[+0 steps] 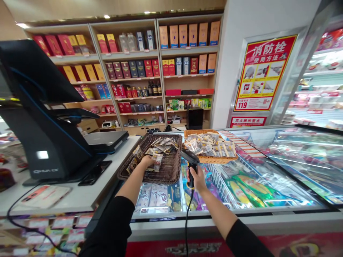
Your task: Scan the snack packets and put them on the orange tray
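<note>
Farthest back, between eleven and twelve o'clock of the left hand [150, 162], a wall of shelving [187, 82] is seen, lined with boxed goods and bottles. The foreground is filled by a glass-topped freezer [160, 232], in which packaged food [243, 189] is kept; it is spread widest toward three o'clock of the right hand [198, 178]. At ten o'clock of the left hand, a black checkout terminal [48, 139] is stood on a pale counter [80, 200]. A red and yellow fire hydrant notice [264, 73] is mounted at one o'clock of the right hand. Over the freezer two wicker baskets are placed side by side: the dark brown basket [173, 164], into which the left hand is reached, and the tan basket [215, 159], found at one o'clock of the right hand and heaped with small packets [209, 142]. In the brown one, a loose pile of packets [162, 142] is lain at one o'clock of the left hand, and more with dark and gold print [138, 153] toward ten. The hands are held apart. The handheld scanner [192, 173] is gripped by the right, its head pointed to eleven o'clock, its cord [187, 217] hung toward six. A single packet [158, 158] is met by the left fingertips; whether it is pinched cannot be told.
</note>
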### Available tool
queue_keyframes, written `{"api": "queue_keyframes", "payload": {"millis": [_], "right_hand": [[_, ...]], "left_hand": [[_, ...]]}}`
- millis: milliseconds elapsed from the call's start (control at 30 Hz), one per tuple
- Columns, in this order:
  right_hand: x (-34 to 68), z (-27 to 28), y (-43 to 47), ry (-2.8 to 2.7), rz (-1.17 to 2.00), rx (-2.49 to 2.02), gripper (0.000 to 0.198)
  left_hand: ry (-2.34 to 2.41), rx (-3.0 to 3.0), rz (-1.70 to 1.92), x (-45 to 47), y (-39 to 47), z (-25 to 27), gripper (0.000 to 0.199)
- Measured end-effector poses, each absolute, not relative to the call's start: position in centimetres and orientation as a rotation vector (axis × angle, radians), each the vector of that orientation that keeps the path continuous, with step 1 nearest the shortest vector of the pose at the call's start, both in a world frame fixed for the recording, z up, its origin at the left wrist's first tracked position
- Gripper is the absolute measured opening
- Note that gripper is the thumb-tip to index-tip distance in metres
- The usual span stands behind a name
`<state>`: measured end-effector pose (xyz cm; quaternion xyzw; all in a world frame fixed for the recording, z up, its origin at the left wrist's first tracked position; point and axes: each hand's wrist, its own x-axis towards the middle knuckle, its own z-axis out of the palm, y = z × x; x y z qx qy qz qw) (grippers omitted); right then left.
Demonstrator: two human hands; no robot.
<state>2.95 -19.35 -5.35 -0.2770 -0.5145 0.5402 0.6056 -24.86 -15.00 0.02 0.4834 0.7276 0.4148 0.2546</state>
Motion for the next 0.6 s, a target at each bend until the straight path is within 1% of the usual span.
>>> {"api": "queue_keyframes", "payload": {"millis": [133,267,400,600], "right_hand": [[3.1,-5.2,-19.8,-1.327,1.14,-0.642,0.03],[3.0,-4.6,-20.5,-1.556,0.903,-0.692,0.019],[2.6,-3.9,-21.0,-1.662,0.729,-0.712,0.018],[2.5,-3.6,-21.0,-1.659,0.704,-0.734,0.02]], "left_hand": [[1.55,1.164,1.44,-23.0,-15.4,0.9,0.052],[1.445,1.072,1.64,-22.5,-15.5,1.6,0.048],[1.494,1.022,1.677,-22.7,-15.5,1.6,0.047],[1.443,1.095,1.626,-22.2,-15.8,1.7,0.052]]}}
